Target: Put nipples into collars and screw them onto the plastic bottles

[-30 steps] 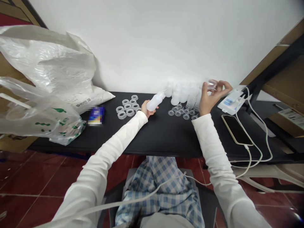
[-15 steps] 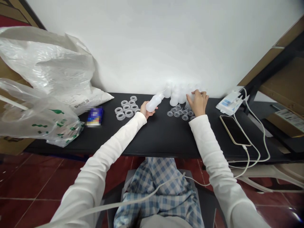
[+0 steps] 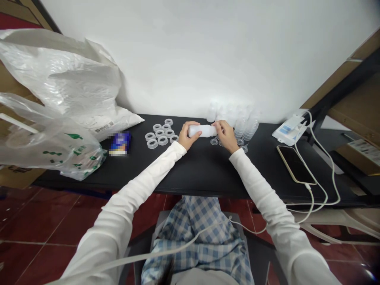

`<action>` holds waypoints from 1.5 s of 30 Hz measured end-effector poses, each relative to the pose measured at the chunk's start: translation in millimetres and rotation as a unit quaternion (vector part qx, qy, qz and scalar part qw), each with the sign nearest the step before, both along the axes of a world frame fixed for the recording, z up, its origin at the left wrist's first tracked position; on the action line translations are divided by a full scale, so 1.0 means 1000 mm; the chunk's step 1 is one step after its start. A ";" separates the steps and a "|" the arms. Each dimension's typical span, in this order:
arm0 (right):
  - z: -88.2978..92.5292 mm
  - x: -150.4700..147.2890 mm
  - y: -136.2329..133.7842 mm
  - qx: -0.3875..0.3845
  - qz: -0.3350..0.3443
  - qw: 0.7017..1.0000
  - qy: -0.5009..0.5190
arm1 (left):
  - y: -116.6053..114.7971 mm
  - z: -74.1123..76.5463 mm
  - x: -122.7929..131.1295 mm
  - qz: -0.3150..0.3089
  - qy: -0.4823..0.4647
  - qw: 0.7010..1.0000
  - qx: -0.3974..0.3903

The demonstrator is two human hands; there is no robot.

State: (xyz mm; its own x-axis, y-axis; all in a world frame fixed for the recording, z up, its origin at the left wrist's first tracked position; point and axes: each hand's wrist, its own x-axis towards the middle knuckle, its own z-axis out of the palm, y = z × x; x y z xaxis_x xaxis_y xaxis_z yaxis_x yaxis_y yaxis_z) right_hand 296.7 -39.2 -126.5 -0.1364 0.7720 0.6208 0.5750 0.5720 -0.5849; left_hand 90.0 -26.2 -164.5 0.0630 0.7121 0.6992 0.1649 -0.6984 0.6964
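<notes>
Brought the right hand (image 3: 228, 137) leftward from the stacked clear plastic cup-shaped pieces (image 3: 251, 127) to the neck end of a white translucent plastic bottle (image 3: 205, 130), and turned the bottle from slanting to nearly level. Gripping its base end with the left hand (image 3: 187, 137), with thumb and fingers wrapped around; closing right-hand fingers round the other end, hiding the neck. Cannot tell about any part beneath those fingers. Holding the bottle over the black tabletop (image 3: 192, 174), between translucent white plastic rings (image 3: 163, 144) and small clear plastic discs (image 3: 214, 141), these partly hidden.
</notes>
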 end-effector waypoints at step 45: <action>-0.002 0.012 -0.004 0.058 0.007 0.978 -0.201 | 0.002 0.010 0.000 0.073 -0.104 0.965 -0.230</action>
State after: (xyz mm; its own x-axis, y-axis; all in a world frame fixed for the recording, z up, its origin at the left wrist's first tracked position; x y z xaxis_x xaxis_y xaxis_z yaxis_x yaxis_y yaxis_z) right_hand 308.7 -42.9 -128.2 -0.3979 0.6959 0.5979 0.7372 0.6304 -0.2431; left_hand 90.4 -24.1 -154.7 -0.1700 0.9404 0.2944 0.0610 -0.2881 0.9556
